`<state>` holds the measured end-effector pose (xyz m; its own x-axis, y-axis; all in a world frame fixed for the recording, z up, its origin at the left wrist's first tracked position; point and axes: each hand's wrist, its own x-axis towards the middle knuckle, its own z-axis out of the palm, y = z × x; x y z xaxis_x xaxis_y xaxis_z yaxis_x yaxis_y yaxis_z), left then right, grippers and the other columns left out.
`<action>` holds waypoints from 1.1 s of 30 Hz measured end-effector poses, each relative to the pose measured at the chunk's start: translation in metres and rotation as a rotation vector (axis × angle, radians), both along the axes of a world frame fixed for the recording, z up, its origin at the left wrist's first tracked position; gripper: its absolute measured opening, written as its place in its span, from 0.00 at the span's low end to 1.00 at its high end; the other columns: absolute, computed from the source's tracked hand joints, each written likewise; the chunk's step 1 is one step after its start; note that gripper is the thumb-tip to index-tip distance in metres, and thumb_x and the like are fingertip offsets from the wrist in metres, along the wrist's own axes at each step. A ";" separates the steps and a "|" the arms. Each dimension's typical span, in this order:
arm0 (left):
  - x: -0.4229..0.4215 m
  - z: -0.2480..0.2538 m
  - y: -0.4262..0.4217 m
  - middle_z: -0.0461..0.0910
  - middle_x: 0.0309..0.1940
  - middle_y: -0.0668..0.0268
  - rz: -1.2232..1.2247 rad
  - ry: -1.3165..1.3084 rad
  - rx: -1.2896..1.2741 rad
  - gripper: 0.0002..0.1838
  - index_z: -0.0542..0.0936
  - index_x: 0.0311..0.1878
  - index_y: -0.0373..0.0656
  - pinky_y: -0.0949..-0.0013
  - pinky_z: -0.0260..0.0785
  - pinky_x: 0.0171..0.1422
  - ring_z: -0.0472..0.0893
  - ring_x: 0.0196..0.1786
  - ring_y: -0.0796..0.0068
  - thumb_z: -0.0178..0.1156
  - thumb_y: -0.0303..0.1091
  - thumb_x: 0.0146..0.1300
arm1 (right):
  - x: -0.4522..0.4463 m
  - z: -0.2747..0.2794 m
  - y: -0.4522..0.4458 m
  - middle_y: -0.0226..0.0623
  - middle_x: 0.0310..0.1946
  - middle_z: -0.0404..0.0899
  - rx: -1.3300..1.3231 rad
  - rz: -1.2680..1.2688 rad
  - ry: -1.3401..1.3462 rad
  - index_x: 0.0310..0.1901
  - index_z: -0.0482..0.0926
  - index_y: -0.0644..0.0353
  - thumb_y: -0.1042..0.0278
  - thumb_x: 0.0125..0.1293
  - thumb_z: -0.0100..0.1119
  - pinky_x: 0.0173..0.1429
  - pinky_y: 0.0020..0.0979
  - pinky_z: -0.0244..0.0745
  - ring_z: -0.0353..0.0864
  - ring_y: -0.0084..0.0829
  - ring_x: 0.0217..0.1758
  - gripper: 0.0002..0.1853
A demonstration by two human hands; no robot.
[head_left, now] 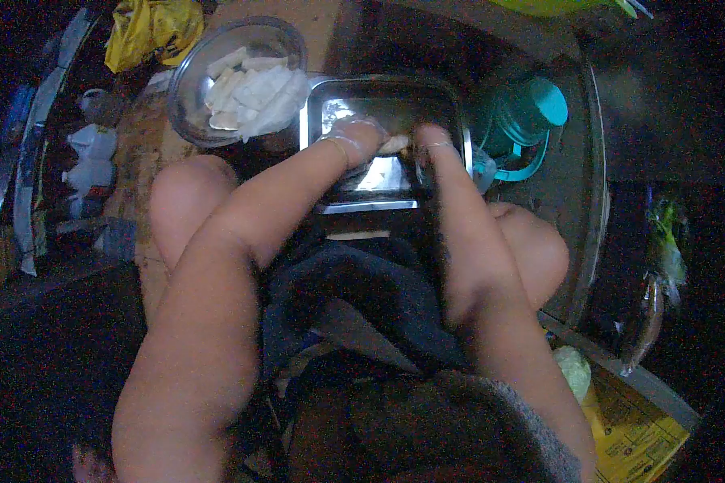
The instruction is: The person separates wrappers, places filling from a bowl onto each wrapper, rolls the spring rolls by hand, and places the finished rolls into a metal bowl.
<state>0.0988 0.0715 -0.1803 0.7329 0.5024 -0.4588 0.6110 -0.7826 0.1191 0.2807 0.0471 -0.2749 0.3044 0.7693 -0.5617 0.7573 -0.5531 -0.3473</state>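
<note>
Both hands are over a rectangular metal tray (370, 206) between the knees. My left hand (358, 138), in a thin clear glove, is curled at the tray's middle, touching a small pale piece of food (395, 145). At the other end of that piece, my right hand (432, 138) has its fingers pointing down, also in what looks like a clear glove. The fingertips of both hands are dim and blurred. Up and to the left, a round metal bowl (187, 105) holds several pale, long pieces and a crumpled clear plastic sheet (275, 101).
A turquoise bucket (524, 113) with a handle stands right of the tray. Yellow plastic bags (153, 32) lie at the upper left. Leafy greens (667, 233) are at the far right, and a yellow printed sheet (636, 435) is at the lower right.
</note>
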 end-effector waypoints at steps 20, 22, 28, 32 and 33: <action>0.000 -0.021 0.008 0.78 0.46 0.53 0.126 -0.122 -0.056 0.16 0.79 0.49 0.51 0.53 0.70 0.54 0.78 0.50 0.53 0.50 0.36 0.59 | -0.022 0.059 0.002 0.50 0.42 0.80 0.048 0.194 0.002 0.43 0.81 0.57 0.61 0.50 0.61 0.50 0.39 0.73 0.80 0.44 0.46 0.18; -0.001 -0.044 0.018 0.78 0.47 0.53 0.096 -0.138 -0.055 0.16 0.78 0.50 0.51 0.55 0.70 0.54 0.78 0.50 0.53 0.51 0.36 0.58 | -0.020 0.032 0.005 0.49 0.41 0.80 0.153 0.115 0.012 0.44 0.81 0.55 0.60 0.50 0.61 0.51 0.39 0.73 0.80 0.46 0.45 0.17; -0.007 -0.040 0.038 0.80 0.40 0.50 0.069 -0.153 0.003 0.14 0.82 0.38 0.41 0.57 0.72 0.50 0.80 0.44 0.53 0.48 0.35 0.59 | -0.026 0.012 0.000 0.47 0.42 0.80 0.235 0.126 0.038 0.46 0.80 0.47 0.58 0.51 0.63 0.51 0.38 0.73 0.79 0.47 0.45 0.18; -0.016 -0.004 0.068 0.80 0.40 0.50 0.256 -0.067 0.036 0.12 0.83 0.38 0.39 0.59 0.73 0.49 0.81 0.43 0.54 0.58 0.33 0.52 | -0.029 0.035 -0.020 0.47 0.41 0.80 0.354 0.283 0.128 0.46 0.80 0.51 0.59 0.52 0.63 0.51 0.39 0.73 0.79 0.47 0.44 0.18; -0.018 0.004 0.068 0.80 0.41 0.50 0.323 -0.053 0.005 0.12 0.83 0.38 0.39 0.60 0.73 0.49 0.81 0.44 0.54 0.59 0.32 0.51 | -0.032 0.046 -0.028 0.47 0.41 0.80 0.393 0.320 0.108 0.45 0.80 0.52 0.59 0.52 0.63 0.51 0.39 0.73 0.79 0.47 0.44 0.18</action>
